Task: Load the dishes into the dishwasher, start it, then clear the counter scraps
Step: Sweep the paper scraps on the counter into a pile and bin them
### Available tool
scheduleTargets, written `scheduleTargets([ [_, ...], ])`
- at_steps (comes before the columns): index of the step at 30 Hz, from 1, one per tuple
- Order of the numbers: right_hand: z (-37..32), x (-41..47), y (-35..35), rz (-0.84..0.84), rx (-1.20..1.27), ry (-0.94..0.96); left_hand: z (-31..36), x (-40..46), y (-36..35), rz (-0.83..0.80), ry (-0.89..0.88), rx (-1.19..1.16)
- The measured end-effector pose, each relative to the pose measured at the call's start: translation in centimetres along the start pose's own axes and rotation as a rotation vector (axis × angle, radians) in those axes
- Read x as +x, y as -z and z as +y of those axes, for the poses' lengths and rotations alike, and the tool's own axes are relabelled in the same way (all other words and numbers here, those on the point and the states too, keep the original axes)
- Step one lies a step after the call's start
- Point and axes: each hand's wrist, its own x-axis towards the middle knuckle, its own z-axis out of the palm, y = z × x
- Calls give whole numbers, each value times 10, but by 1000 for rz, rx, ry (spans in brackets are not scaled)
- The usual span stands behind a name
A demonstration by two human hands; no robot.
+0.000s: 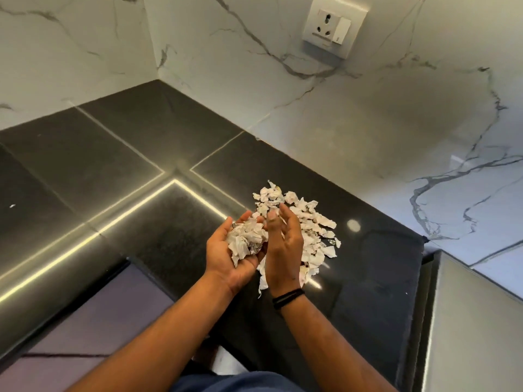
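A heap of torn white paper scraps (312, 222) lies on the black stone counter (141, 165) near the marble wall. My left hand (226, 256) is cupped palm up at the heap's left edge and holds a bunch of scraps (246, 239). My right hand (284, 247) stands on edge beside it, fingers relaxed and slightly bent, its fingertips touching the scraps. A black band circles the right wrist.
White marble walls meet at the back corner, with a wall socket (329, 24) up high. A steel surface (467, 321) adjoins the counter's right end. One small white fleck (12, 205) lies far left. The counter's front edge runs diagonally above a purple floor.
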Motion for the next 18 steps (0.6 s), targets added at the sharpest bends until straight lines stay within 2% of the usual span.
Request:
scheduleTargets([
  [4, -1, -31, -13, -143, 298, -236, -8, -43, 6, 71, -167, -88],
  [7, 0, -64, -30, -243, 400, -341, -4, -75, 29, 142, -332, -186],
  [13, 9, -146, -62, -468, 440, -503, 9, -150, 83, 309, -587, -285],
  [18, 36, -218, -82, -676, 338, -626, 10, -208, 138, 459, -728, -381],
])
